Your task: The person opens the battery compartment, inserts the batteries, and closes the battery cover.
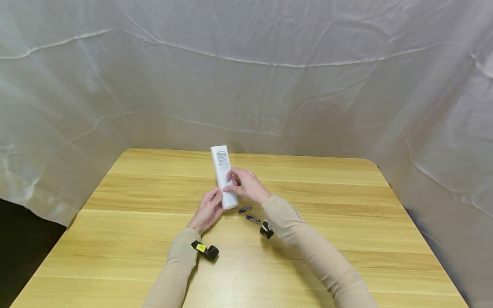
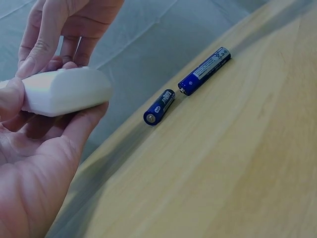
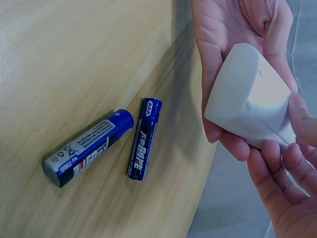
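A white remote control (image 1: 222, 173) is held above the table, its back with printed text facing up and its far end tilted away. My left hand (image 1: 208, 209) grips the lower part from the left and beneath. On the back, my right hand (image 1: 248, 184) pinches with bent fingers and thumb around the lower middle; these fingers hide part of the surface. In the right wrist view a fine seam runs along the white casing (image 3: 252, 89). Two blue AAA batteries lie on the table just right of the remote, one battery (image 1: 245, 209) farther off and another battery (image 1: 253, 219) nearer.
The wooden table (image 1: 135, 239) has rounded far corners. Pale grey sheeting (image 1: 246, 85) hangs behind it and along both sides. A black wrist camera (image 1: 209, 252) sits on the left sleeve, and another black camera (image 1: 266, 229) is under the right wrist.
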### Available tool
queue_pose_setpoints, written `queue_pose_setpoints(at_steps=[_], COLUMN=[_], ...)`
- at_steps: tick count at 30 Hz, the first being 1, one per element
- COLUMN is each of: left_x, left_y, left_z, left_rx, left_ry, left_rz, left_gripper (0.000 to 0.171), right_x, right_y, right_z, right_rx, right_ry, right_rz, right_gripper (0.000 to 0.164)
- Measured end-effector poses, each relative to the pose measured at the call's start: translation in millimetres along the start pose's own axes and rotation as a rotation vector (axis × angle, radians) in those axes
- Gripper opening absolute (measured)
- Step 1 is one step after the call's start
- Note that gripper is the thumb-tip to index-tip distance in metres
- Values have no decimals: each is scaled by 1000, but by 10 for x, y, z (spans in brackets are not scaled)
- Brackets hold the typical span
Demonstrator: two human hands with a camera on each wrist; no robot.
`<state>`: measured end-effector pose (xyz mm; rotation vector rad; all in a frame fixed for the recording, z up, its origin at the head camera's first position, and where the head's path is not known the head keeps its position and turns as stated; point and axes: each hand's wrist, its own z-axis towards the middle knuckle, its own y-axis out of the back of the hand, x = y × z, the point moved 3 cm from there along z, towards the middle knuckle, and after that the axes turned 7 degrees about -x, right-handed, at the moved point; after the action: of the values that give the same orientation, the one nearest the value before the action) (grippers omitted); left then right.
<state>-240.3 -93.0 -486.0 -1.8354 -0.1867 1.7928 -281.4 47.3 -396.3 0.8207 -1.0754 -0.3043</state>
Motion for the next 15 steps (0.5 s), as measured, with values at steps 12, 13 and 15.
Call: queue_pose_setpoints(at_steps=[12,13,15], left_x=[-10,-12,-13], left_y=[-29,-32,-36], left_z=[-3,-4,-5], left_rx=[11,13,15], left_ry=[0,0,-1], left_rz=[-7,-8,-9], left_gripper=[58,58,59], right_x=[-12,-14,-21], right_y=[17,19,21], right_z=[5,5,4], right_rx=[0,-2,-7], right_ry=[20,24,32], right_rz=[23,26,29], right_gripper=[23,23,24])
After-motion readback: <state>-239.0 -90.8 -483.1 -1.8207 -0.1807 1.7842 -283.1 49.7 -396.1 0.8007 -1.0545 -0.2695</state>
